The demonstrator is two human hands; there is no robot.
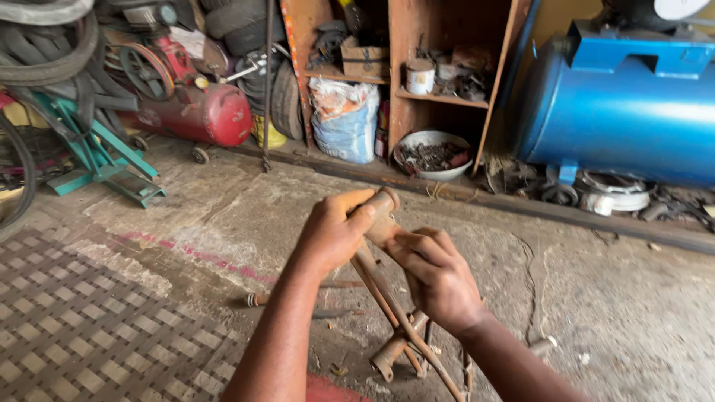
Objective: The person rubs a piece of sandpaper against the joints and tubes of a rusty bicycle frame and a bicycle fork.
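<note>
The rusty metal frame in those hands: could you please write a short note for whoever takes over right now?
Left hand: gripped around the tube end at the top of the rusty metal frame, thumb by its open mouth.
Right hand: closed on the frame just below that tube.
The frame stands upright, its lower end on the concrete floor.
Done: frame lifted and steadied with both hands.
Left: nothing further shows; rust still covers it.

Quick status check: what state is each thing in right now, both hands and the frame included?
left hand: closed around the top tube of the frame
right hand: closed on the frame just below
rusty bicycle frame: held upright, lower end on the concrete floor
metal bowl: full of scrap parts
white sack: filled, standing under the shelf
blue tank: lying on its side
</note>
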